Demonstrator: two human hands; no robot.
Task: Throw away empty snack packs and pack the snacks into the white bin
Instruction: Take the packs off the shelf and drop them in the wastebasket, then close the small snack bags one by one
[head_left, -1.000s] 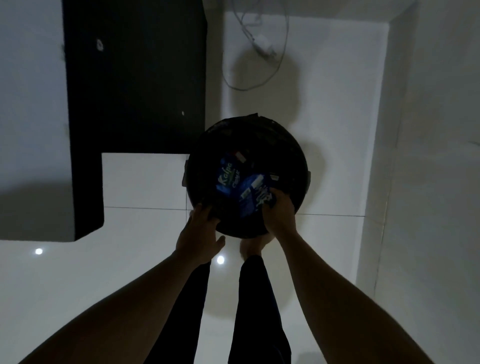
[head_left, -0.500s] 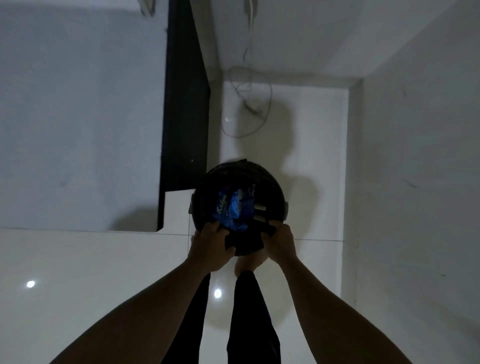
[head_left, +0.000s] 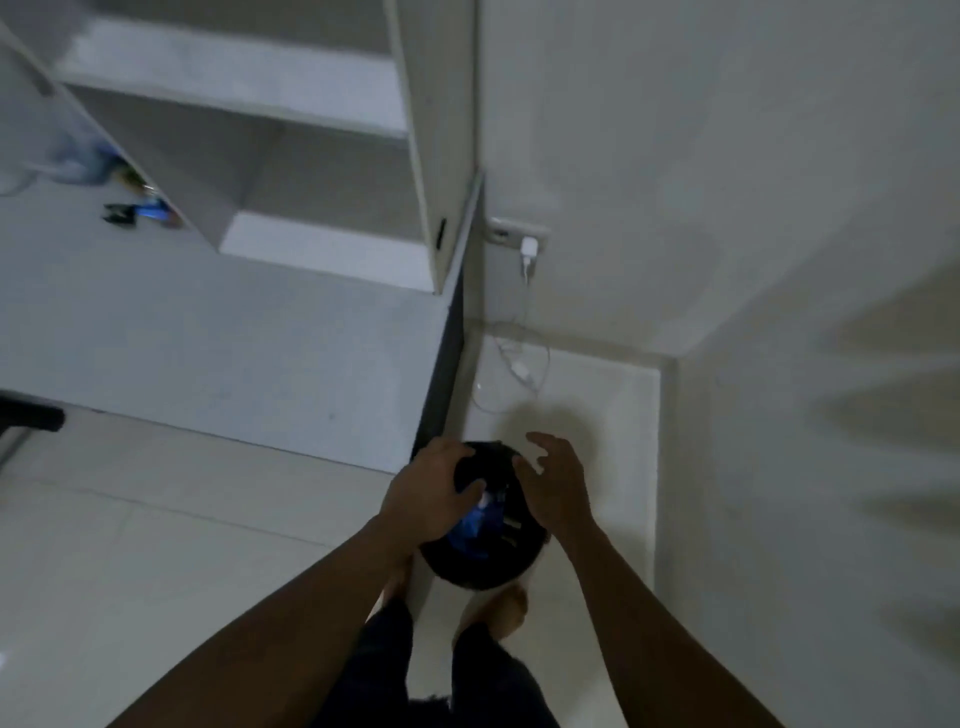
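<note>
A round black trash bin (head_left: 485, 569) stands on the floor by my feet. Blue empty snack packs (head_left: 474, 525) lie inside it, partly hidden by my hands. My left hand (head_left: 428, 496) hovers over the bin's left side with fingers spread and holds nothing. My right hand (head_left: 556, 483) is above the bin's right side, fingers apart and empty. The white bin is not in view.
A white desk (head_left: 234, 338) with a white shelf unit (head_left: 291, 156) stands to the left. Small items (head_left: 140, 210) lie at its far left. A charger (head_left: 529, 249) hangs from a wall socket, its cable (head_left: 511, 374) on the floor. A wall closes the right.
The camera has risen and tilted up, so the desk and shelves came into view. Both hands let go of the packs and bin rim and lifted, open, above the bin.
</note>
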